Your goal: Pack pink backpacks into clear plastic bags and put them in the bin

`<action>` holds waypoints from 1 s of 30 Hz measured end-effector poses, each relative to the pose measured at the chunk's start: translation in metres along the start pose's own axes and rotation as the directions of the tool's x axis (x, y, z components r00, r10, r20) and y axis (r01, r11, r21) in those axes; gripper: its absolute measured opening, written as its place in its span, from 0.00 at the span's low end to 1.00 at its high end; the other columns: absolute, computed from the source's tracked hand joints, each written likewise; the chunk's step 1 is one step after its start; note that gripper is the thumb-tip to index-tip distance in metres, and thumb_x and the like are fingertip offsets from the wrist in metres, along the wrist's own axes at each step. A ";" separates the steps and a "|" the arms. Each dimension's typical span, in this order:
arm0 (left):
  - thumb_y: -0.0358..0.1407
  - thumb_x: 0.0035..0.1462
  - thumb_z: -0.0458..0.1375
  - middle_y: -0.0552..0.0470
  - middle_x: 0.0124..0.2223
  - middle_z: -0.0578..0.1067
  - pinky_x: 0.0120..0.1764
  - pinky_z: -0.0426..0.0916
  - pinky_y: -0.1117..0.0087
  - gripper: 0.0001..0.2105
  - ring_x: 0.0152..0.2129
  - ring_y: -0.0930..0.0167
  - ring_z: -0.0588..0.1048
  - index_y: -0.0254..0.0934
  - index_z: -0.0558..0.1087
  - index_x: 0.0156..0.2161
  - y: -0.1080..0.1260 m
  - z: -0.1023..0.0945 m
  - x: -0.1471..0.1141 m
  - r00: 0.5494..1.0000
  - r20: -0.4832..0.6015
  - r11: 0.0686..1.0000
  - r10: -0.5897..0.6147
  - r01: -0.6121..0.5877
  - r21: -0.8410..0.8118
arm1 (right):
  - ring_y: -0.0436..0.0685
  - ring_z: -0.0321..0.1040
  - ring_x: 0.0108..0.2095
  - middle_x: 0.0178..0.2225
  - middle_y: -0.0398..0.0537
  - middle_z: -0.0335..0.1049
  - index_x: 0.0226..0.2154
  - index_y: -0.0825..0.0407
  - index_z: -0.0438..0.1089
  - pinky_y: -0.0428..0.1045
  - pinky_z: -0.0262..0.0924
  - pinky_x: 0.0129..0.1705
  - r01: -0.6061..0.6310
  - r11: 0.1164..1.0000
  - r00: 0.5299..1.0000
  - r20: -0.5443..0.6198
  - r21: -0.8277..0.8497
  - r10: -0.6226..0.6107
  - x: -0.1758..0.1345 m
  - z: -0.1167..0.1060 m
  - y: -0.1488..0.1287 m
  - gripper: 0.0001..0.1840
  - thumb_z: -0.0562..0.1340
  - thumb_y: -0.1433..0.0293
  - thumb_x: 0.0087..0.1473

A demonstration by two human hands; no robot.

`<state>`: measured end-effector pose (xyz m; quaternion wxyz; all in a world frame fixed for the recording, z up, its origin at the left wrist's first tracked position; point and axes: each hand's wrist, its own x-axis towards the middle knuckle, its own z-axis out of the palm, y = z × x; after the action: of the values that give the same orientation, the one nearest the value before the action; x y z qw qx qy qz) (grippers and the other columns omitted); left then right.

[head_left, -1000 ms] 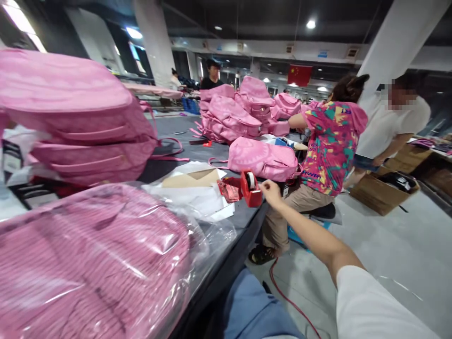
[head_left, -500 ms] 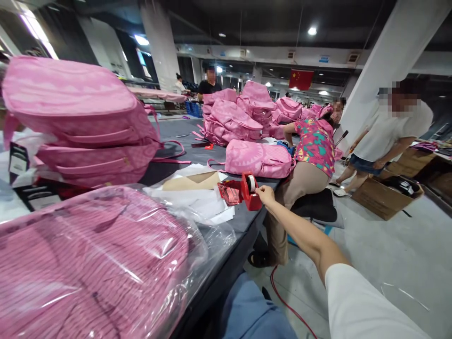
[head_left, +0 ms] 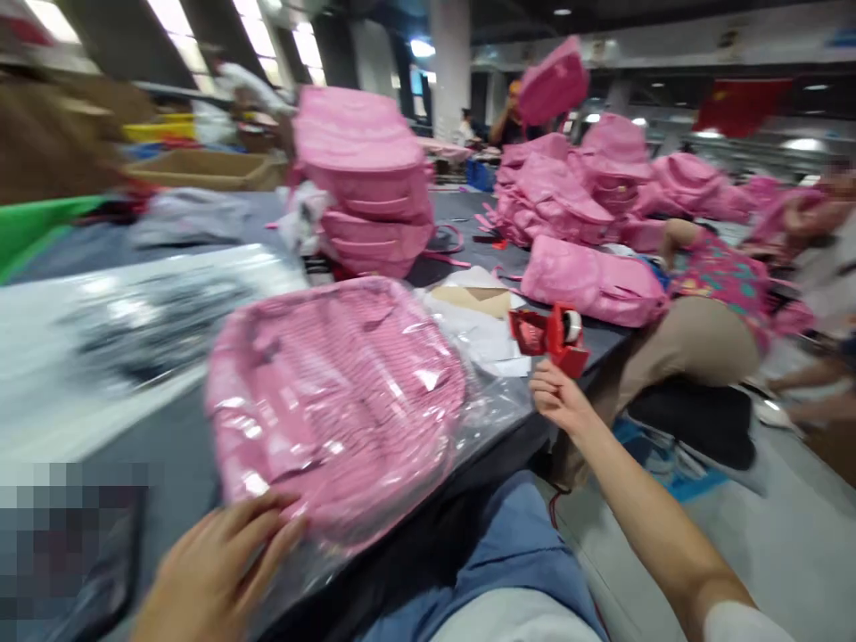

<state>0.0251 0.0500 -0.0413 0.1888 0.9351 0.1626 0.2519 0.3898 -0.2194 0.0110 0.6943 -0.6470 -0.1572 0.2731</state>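
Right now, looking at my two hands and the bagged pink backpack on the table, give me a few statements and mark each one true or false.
1. The left hand rests on the near edge of the bagged backpack. True.
2. The right hand grips the tape dispenser. False: it is just below the dispenser, apart from it.
3. The tape dispenser is red. True.
4. The backpack by the left hand is bare, with no wrapping. False: it lies in clear plastic.
5. More pink backpacks are stacked farther along the table. True.

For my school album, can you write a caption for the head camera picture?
Left hand rests on a bagged pink backpack; right hand is just below a red tape dispenser.
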 end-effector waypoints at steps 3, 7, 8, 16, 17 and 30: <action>0.54 0.65 0.49 0.52 0.42 0.81 0.45 0.72 0.53 0.21 0.37 0.61 0.79 0.46 0.78 0.31 0.022 -0.001 0.001 0.991 0.003 0.991 -0.136 0.136 -0.004 | 0.48 0.30 0.18 0.17 0.30 0.33 0.24 0.46 0.44 0.42 0.33 0.17 0.162 0.981 0.902 0.387 0.106 -0.191 -0.019 0.039 -0.025 0.34 0.62 0.41 0.56; 0.47 0.68 0.49 0.48 0.45 0.79 0.52 0.67 0.53 0.20 0.42 0.63 0.77 0.41 0.78 0.33 0.030 -0.001 0.012 0.977 0.072 0.980 -0.201 0.201 0.010 | 0.47 0.46 0.21 0.20 0.35 0.51 0.25 0.48 0.57 0.45 0.45 0.23 0.363 0.925 0.421 0.905 -0.110 -0.058 -0.023 0.110 -0.051 0.29 0.65 0.44 0.56; 0.45 0.69 0.50 0.49 0.45 0.79 0.52 0.66 0.53 0.18 0.43 0.63 0.77 0.40 0.77 0.34 0.031 0.000 0.012 0.975 0.076 0.978 -0.208 0.207 0.022 | 0.47 0.50 0.22 0.22 0.37 0.55 0.25 0.50 0.60 0.45 0.47 0.26 0.462 0.871 0.289 0.957 -0.166 0.029 -0.023 0.132 -0.052 0.26 0.64 0.47 0.59; 0.40 0.70 0.51 0.48 0.47 0.79 0.53 0.64 0.54 0.15 0.43 0.64 0.75 0.39 0.78 0.37 0.032 0.005 0.005 0.980 0.048 0.981 -0.192 0.190 0.036 | 0.49 0.60 0.26 0.27 0.39 0.69 0.34 0.49 0.70 0.46 0.42 0.30 0.950 0.157 0.197 0.908 -0.270 0.369 0.013 0.257 -0.004 0.09 0.70 0.64 0.57; 0.40 0.70 0.51 0.48 0.47 0.78 0.54 0.64 0.54 0.15 0.43 0.64 0.75 0.39 0.78 0.37 0.033 0.006 0.005 0.980 0.045 0.981 -0.194 0.193 0.030 | 0.50 0.62 0.27 0.29 0.40 0.71 0.36 0.49 0.71 0.46 0.43 0.30 0.941 0.114 0.255 0.888 -0.319 0.382 0.019 0.261 0.000 0.12 0.72 0.63 0.54; 0.40 0.71 0.48 0.48 0.46 0.78 0.61 0.59 0.48 0.16 0.45 0.64 0.75 0.40 0.76 0.38 0.035 0.010 0.001 0.977 0.020 0.977 -0.213 0.212 0.018 | 0.52 0.66 0.27 0.28 0.44 0.73 0.35 0.51 0.73 0.47 0.43 0.28 0.893 0.159 0.378 0.894 -0.420 0.240 -0.024 0.243 0.019 0.13 0.69 0.59 0.54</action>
<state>0.0390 0.0169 -0.0336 0.2092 0.9165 0.2615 0.2190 0.2284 -0.0354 0.0230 0.0291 -0.6114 -0.7680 0.1884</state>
